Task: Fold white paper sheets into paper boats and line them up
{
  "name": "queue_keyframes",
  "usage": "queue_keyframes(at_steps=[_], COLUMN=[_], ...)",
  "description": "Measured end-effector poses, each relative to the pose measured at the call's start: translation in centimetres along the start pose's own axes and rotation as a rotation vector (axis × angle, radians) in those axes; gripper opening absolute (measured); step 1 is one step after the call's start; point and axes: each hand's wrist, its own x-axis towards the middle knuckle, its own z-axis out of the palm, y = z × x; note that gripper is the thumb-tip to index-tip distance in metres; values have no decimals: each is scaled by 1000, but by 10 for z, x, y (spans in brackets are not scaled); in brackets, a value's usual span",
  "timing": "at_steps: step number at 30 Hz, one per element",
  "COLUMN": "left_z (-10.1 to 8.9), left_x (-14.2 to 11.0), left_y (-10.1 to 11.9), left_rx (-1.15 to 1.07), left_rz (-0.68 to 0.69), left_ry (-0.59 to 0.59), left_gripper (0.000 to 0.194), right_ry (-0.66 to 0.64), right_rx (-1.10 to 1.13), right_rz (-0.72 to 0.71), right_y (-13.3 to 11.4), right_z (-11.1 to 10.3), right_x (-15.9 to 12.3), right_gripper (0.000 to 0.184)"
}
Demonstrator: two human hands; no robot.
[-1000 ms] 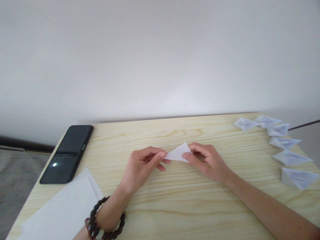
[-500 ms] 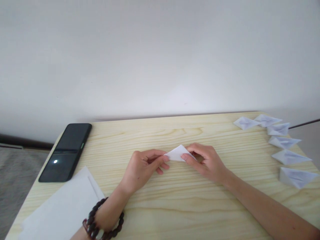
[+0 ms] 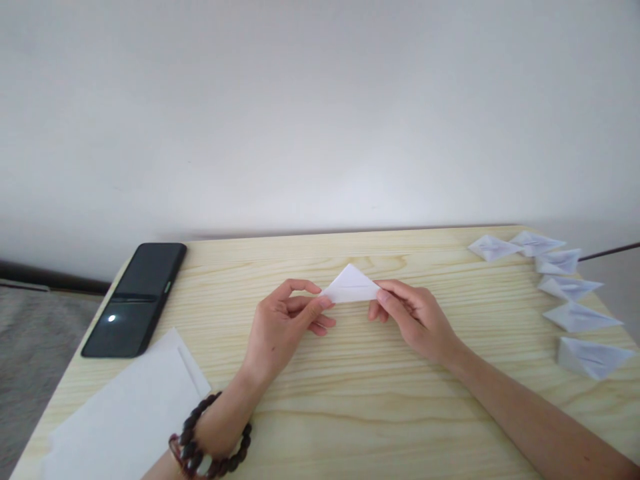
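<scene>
Between my hands, a little above the table, is a small folded white paper point(image 3: 351, 285) shaped like a flat triangle, its peak pointing away from me and a crease line across it. My left hand point(image 3: 293, 313) pinches its left corner, thumb in front. At the right corner, my right hand point(image 3: 407, 310) grips the paper between thumb and index finger, the other fingers curled below. Several folded white paper boats point(image 3: 570, 288) stand in a curved row at the right side of the table.
A black phone point(image 3: 135, 300) lies face up at the table's left edge. Near it, partly behind my left wrist with its beaded bracelet point(image 3: 187, 437), are white paper sheets point(image 3: 130, 407). The wooden table point(image 3: 350, 400) meets a pale wall point(image 3: 320, 120) at the back.
Both hands have raised the folded paper slightly and turned it, so its peak now stands near the middle. My right fingers have shifted from its face to the right corner.
</scene>
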Motion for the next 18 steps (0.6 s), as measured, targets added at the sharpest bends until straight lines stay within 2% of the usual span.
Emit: queue_keyframes(at_steps=[9,18], left_z=[-2,-4], left_x=[-2,0], left_y=[-1,-1], left_rx=[-62,23], left_rz=[44,12], left_ry=[30,-47], left_gripper=[36,29], right_ry=[55,69], right_rx=[51,44], right_rz=[28,-5], right_y=[4,4], right_z=[2,2], right_x=[-1,-1], right_gripper=[25,25])
